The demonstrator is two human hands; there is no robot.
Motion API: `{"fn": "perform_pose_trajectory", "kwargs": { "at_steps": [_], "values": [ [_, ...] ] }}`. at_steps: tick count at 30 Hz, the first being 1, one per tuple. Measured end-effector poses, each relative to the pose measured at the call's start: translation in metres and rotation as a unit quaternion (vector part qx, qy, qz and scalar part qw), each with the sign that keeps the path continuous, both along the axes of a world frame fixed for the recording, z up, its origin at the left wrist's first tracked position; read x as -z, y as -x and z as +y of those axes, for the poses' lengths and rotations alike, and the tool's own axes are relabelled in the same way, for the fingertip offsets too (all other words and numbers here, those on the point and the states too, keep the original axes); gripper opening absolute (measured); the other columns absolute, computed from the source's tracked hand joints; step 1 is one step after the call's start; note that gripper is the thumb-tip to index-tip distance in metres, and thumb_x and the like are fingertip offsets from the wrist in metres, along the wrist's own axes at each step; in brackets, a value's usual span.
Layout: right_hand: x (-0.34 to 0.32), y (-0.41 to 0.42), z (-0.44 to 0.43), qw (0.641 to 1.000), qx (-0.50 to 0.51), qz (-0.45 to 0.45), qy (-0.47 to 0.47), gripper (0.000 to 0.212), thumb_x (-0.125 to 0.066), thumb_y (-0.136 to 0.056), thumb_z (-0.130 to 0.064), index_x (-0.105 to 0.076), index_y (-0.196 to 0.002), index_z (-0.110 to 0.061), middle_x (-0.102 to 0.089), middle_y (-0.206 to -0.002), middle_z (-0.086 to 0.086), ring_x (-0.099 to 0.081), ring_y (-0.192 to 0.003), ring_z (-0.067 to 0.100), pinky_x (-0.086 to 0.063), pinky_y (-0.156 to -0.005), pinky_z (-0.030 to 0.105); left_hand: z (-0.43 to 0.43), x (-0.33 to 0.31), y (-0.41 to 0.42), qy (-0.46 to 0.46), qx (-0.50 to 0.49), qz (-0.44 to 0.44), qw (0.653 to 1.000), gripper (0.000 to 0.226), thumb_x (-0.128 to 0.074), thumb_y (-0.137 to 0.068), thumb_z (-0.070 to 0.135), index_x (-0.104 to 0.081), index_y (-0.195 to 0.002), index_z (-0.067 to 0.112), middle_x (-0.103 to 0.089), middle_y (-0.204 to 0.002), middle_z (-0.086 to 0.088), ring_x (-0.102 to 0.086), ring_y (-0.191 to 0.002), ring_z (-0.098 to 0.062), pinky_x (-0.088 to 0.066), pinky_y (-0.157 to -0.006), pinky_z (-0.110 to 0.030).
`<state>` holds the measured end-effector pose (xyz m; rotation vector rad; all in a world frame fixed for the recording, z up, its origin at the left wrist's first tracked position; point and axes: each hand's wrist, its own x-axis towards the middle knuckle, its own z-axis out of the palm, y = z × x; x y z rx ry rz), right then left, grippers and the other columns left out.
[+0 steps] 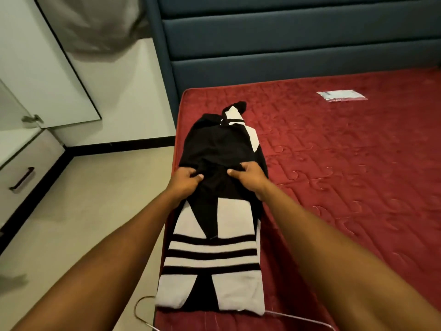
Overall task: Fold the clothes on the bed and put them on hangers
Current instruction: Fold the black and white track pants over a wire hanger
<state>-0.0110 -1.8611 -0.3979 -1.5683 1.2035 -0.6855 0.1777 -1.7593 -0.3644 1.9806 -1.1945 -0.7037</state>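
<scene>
Black-and-white striped knit garment (214, 254) on red quilted mattress (346, 163) edge, looks part-folded | left hand (186, 181), right hand (247, 177) both pinch its black mid-fabric | thin wire hanger (298, 318) at hem; hanging pending

Black garment (214, 144) with white panels and 3 black stripes, dark red mattress (346, 187) quilted in swirls, blue headboard (286, 44) beyond the mattress, cream floor (107, 187) beside the mattress

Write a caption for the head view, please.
Left hand and right hand grip a black-and-white garment on the red mattress, over a hanger.
</scene>
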Motion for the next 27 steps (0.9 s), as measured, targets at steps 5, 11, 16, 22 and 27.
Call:
{"fn": "perform_pose_trajectory", "kwargs": {
  "at_steps": [5, 11, 16, 22, 27],
  "values": [
    [-0.001, -0.018, -0.046, 0.99, -0.013, 0.112, 0.09, 0.026, -0.076, -0.088, -0.042, -0.074, -0.09, -0.016, -0.075, -0.093, 0.001, -0.07, -0.091, 0.019, -0.057, -0.084, 0.036, -0.056, 0.007, -0.019, -0.005, -0.032, -0.03, 0.999, 0.014, -0.075, -0.089, 0.028, -0.072, -0.094, 0.015, -0.071, -0.094, -0.002, -0.067, -0.092, -0.023, -0.055, -0.094, -0.04],
    [0.007, -0.012, -0.064, 0.918, 0.005, 0.244, 0.311, 0.018, -0.069, -0.091, -0.043, -0.073, -0.096, -0.026, -0.071, -0.089, -0.006, -0.068, -0.087, 0.02, -0.052, -0.072, 0.033, -0.073, 0.029, -0.024, -0.013, -0.045, -0.07, 0.996, 0.022, -0.08, -0.085, 0.039, -0.069, -0.088, 0.02, -0.07, -0.081, 0.0, -0.068, -0.081, -0.02, -0.058, -0.086, -0.04],
    [-0.002, -0.031, -0.078, 0.874, -0.143, 0.322, 0.335, 0.047, -0.084, -0.077, -0.051, -0.068, -0.115, -0.03, -0.064, -0.112, -0.005, -0.062, -0.105, 0.018, -0.05, -0.081, 0.032, -0.075, 0.041, -0.019, 0.015, -0.055, -0.193, 0.98, 0.027, -0.078, -0.083, 0.048, -0.066, -0.089, 0.024, -0.067, -0.078, 0.002, -0.066, -0.078, -0.021, -0.058, -0.077, -0.039],
    [-0.001, -0.011, -0.068, 0.908, 0.029, 0.3, 0.292, 0.047, -0.064, -0.084, -0.069, -0.068, -0.1, -0.025, -0.07, -0.099, -0.001, -0.067, -0.095, 0.023, -0.049, -0.075, 0.033, -0.083, 0.032, -0.019, -0.016, -0.018, -0.174, 0.984, 0.025, -0.081, -0.083, 0.04, -0.067, -0.085, 0.019, -0.068, -0.081, -0.002, -0.067, -0.081, -0.024, -0.057, -0.08, -0.039],
    [0.01, 0.025, -0.041, 0.924, -0.047, 0.324, 0.197, 0.041, -0.079, -0.075, -0.062, -0.069, -0.098, -0.029, -0.071, -0.088, -0.011, -0.068, -0.089, 0.014, -0.052, -0.077, 0.03, -0.071, 0.033, -0.027, 0.049, 0.054, -0.125, 0.989, 0.012, -0.077, -0.089, 0.026, -0.065, -0.091, 0.022, -0.069, -0.088, 0.002, -0.066, -0.086, -0.017, -0.056, -0.081, -0.038]
  ]
}}
